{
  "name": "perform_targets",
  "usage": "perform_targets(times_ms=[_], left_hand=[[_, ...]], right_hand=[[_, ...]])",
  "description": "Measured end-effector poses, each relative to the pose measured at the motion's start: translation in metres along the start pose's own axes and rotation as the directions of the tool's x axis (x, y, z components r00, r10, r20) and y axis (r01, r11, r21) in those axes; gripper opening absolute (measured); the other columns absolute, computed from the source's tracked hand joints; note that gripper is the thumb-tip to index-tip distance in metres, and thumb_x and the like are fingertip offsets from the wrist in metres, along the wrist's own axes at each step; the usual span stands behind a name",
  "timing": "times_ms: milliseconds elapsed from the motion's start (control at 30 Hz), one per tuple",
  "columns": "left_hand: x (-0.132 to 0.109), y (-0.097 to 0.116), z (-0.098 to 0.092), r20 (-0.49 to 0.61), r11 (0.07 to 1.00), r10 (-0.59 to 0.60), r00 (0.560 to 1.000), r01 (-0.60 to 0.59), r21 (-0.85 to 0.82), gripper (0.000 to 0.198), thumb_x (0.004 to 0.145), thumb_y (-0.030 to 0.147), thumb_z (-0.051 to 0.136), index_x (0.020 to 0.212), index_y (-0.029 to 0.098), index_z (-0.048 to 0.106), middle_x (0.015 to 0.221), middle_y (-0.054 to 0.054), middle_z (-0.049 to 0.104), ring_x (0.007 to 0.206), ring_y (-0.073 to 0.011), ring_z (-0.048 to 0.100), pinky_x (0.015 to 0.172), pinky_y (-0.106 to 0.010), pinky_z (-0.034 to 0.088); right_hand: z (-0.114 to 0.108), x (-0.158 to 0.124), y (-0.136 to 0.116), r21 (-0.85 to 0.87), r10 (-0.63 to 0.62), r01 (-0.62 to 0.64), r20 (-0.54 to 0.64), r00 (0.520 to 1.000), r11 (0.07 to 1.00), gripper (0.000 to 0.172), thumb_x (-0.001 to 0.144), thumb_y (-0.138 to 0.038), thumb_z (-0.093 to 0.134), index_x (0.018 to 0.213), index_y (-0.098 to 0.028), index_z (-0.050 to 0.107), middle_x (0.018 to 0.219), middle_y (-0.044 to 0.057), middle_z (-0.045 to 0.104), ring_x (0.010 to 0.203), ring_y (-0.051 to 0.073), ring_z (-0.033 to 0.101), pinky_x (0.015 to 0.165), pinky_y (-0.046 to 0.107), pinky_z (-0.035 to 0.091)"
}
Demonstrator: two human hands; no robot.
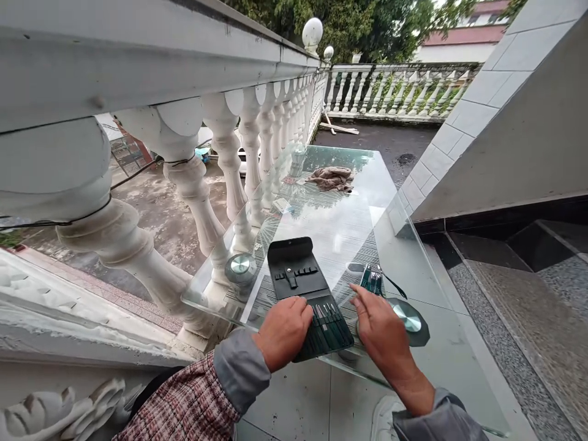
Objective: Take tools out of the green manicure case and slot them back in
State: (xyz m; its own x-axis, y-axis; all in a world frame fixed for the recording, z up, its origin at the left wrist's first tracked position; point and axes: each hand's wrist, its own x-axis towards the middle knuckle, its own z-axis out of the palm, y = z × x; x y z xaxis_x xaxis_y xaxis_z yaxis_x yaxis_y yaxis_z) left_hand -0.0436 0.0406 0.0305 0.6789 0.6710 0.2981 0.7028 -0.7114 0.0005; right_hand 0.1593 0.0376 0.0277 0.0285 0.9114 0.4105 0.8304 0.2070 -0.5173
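Left hand [282,331] on tool case [301,285], table edge [198,289]

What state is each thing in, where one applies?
tool case: unfolded open, flat on the glass table
left hand: curled, resting on the case's tools
right hand: fingers extended, at the case's right edge
cloth: crumpled, at the table's far end
circuit board: lying flat on the glass

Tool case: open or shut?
Open: the case lies unfolded flat on the glass table, tools showing in its near half beside the left hand.
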Motion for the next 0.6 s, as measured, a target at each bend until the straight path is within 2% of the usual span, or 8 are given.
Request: perform_targets(times_ms=[67, 167, 267, 433, 600], left_hand=[[0.007, -0.002, 0.000, 0.015, 1.000, -0.011, 1.000, 0.011, 0.006, 0.011, 0.085, 0.014, 0.051, 0.096, 0.011, 0.052, 0.102, -0.012, 0.060, 0.095, -0.0213, 0.059, 0.084, -0.034, 0.049], [0.014, -0.002, 0.004, 0.049, 1.000, -0.019, 0.999, 0.020, -0.017, 0.027, 0.086, 0.026, 0.056, 0.108, 0.012, 0.051, 0.118, -0.014, 0.055, 0.113, -0.0238, 0.051, 0.097, -0.036, 0.041], [0.015, -0.002, 0.011, 0.090, 0.998, -0.049, 0.995, 0.052, -0.034, 0.042, 0.084, 0.035, 0.060, 0.116, 0.011, 0.049, 0.123, -0.015, 0.053, 0.116, -0.0262, 0.050, 0.098, -0.038, 0.040], [0.019, -0.002, 0.021, 0.075, 0.999, -0.045, 0.996, 0.046, -0.005, 0.046, 0.078, 0.040, 0.067, 0.111, 0.009, 0.055, 0.115, -0.016, 0.058, 0.106, -0.0291, 0.056, 0.093, -0.041, 0.044], [0.025, -0.003, 0.026, -0.031, 0.999, -0.035, 0.999, 0.036, 0.012, 0.030, 0.079, 0.030, 0.066, 0.101, 0.010, 0.060, 0.105, -0.013, 0.064, 0.095, -0.0256, 0.060, 0.088, -0.039, 0.047]], right_hand=[[-0.005, 0.013, -0.001, 0.131, 0.125, -0.124, -0.002, 0.992, 0.984, 0.039, 0.088, -0.035, 0.036, 0.116, -0.017, 0.056, 0.102, 0.010, 0.066, 0.095, 0.023, 0.059, 0.081, 0.037, 0.045], [-0.009, 0.024, 0.009, 0.285, 0.322, -0.310, 0.004, 0.947, 0.907, 0.045, 0.085, -0.041, 0.040, 0.123, -0.020, 0.050, 0.098, 0.007, 0.066, 0.088, 0.021, 0.060, 0.075, 0.035, 0.048], [-0.016, 0.031, 0.032, 0.414, 0.453, -0.396, -0.043, 0.891, 0.820, 0.052, 0.081, -0.043, 0.046, 0.127, -0.020, 0.045, 0.098, 0.006, 0.065, 0.084, 0.019, 0.059, 0.070, 0.033, 0.049], [-0.033, 0.046, 0.066, 0.507, 0.583, -0.453, -0.124, 0.803, 0.733, 0.058, 0.074, -0.044, 0.052, 0.125, -0.016, 0.047, 0.096, 0.008, 0.064, 0.076, 0.017, 0.057, 0.062, 0.030, 0.048], [-0.037, 0.059, 0.091, 0.437, 0.605, -0.502, -0.131, 0.786, 0.746, 0.054, 0.072, -0.046, 0.054, 0.117, -0.015, 0.054, 0.093, 0.009, 0.065, 0.082, 0.020, 0.058, 0.068, 0.033, 0.047]])
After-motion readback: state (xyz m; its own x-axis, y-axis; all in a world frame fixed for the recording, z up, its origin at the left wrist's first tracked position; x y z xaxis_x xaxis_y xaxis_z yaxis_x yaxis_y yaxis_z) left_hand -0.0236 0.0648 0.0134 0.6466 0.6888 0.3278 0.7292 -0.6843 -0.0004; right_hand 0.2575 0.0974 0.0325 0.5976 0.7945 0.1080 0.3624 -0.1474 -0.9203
